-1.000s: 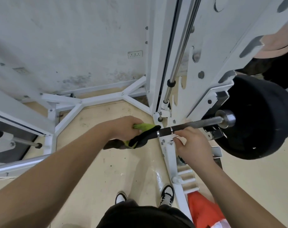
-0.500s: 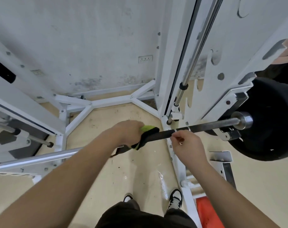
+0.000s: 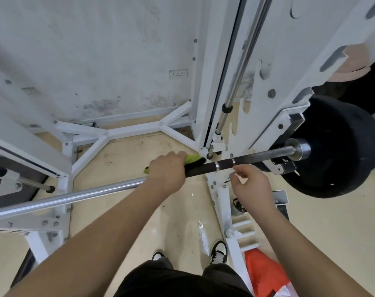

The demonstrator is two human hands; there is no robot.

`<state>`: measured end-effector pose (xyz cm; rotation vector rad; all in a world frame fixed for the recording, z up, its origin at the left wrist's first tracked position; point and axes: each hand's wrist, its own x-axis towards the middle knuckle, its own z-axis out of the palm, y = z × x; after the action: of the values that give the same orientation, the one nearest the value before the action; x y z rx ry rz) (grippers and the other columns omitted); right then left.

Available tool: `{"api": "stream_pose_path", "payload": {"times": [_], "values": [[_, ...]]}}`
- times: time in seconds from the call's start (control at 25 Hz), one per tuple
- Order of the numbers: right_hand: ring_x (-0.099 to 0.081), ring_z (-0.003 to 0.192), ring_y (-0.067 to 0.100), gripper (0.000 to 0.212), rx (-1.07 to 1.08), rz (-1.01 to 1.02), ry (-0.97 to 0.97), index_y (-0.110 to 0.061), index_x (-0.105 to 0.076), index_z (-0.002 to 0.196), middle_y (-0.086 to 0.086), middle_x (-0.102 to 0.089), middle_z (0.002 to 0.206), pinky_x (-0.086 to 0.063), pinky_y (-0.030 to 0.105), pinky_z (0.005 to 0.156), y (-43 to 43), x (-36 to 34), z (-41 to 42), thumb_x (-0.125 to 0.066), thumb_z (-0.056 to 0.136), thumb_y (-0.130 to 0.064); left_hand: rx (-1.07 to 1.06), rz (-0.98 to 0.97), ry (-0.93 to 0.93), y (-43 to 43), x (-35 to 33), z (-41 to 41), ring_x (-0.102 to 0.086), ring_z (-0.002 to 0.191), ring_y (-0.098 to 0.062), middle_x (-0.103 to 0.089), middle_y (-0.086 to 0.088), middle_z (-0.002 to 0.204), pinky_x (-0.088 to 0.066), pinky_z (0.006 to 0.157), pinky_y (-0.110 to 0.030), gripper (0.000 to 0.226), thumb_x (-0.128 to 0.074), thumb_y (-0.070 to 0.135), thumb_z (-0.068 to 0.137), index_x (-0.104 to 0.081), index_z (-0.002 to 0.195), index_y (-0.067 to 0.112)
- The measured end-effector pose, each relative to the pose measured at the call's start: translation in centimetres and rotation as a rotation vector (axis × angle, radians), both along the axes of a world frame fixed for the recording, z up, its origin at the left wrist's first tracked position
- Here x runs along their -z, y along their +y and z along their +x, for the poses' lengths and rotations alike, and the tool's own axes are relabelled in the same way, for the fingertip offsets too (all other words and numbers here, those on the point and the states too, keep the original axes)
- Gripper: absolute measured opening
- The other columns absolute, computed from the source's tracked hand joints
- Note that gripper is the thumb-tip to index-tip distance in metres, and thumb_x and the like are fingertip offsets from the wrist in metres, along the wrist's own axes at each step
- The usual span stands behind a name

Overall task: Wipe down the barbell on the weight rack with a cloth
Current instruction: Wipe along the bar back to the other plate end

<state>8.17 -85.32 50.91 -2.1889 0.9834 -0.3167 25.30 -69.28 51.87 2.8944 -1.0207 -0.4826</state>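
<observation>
The barbell point(image 3: 265, 156) lies across the white rack, chrome on its left stretch and dark with silver rings in the middle. A black weight plate point(image 3: 340, 159) sits on its right end. My left hand point(image 3: 167, 170) is closed over a green and black cloth point(image 3: 193, 159), which wraps the bar just left of the rings. My right hand point(image 3: 253, 185) hovers just below the bar beside the rings, with its fingers loosely apart, holding nothing.
A white rack upright point(image 3: 203, 82) with a chrome guide rod point(image 3: 242, 61) rises right behind the bar. White base beams point(image 3: 109, 133) cross the beige floor. An orange object point(image 3: 265, 275) lies at lower right beside my shoes point(image 3: 218, 251). The floor shows a wet patch.
My right hand has let go of the bar and dropped just below it. My left hand stays closed on the cloth around the bar. More of the chrome stretch shows at left.
</observation>
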Motion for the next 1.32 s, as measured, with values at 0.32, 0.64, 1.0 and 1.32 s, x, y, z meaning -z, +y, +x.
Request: {"api": "stream_pose_path", "payload": {"times": [0.32,0.64,1.0,1.32], "values": [[-0.060,0.098,0.027,0.020,-0.169,-0.458,-0.003,-0.014,-0.076,0.102,0.002,-0.064,0.101,-0.054,0.043,0.079,-5.1,1.2,-3.5,-0.076,0.082,-0.017,-0.115,-0.486,-0.007,4.4,2.7,-12.5,-0.064,0.091,-0.018,-0.069,0.008,0.109,-0.052,0.071,-0.030,0.036,-0.063,0.010,0.090,-0.063,0.122,0.027],[-0.066,0.091,0.013,0.020,-0.351,0.167,0.103,-0.023,-0.073,0.103,-0.009,-0.072,0.094,-0.055,0.034,0.087,-3.8,1.7,-0.8,-0.065,0.092,-0.038,-1.532,-1.679,1.037,0.3,3.4,-9.3,-0.071,0.104,-0.031,-0.073,-0.015,0.119,-0.058,0.083,-0.043,0.032,-0.036,0.019,0.112,-0.061,0.129,0.011],[-0.064,0.074,0.013,0.019,-0.238,0.419,0.062,-0.026,-0.071,0.083,-0.007,-0.069,0.076,-0.044,0.018,0.059,-6.3,1.3,-1.9,-0.059,0.097,-0.026,-1.614,-1.649,0.935,-2.6,3.7,-9.9,-0.074,0.100,-0.034,-0.075,-0.019,0.111,-0.060,0.091,-0.053,0.028,-0.046,0.010,0.106,-0.064,0.126,0.003],[-0.059,0.088,0.021,0.004,-0.477,-0.393,-0.045,-0.015,-0.073,0.089,-0.002,-0.060,0.091,-0.055,0.039,0.063,-11.5,1.6,-5.2,-0.071,0.085,-0.014,-1.448,-1.400,1.191,-11.7,1.6,-13.7,-0.072,0.107,-0.038,-0.074,-0.025,0.114,-0.057,0.097,-0.052,0.028,-0.043,0.006,0.105,-0.066,0.120,-0.001]]}}
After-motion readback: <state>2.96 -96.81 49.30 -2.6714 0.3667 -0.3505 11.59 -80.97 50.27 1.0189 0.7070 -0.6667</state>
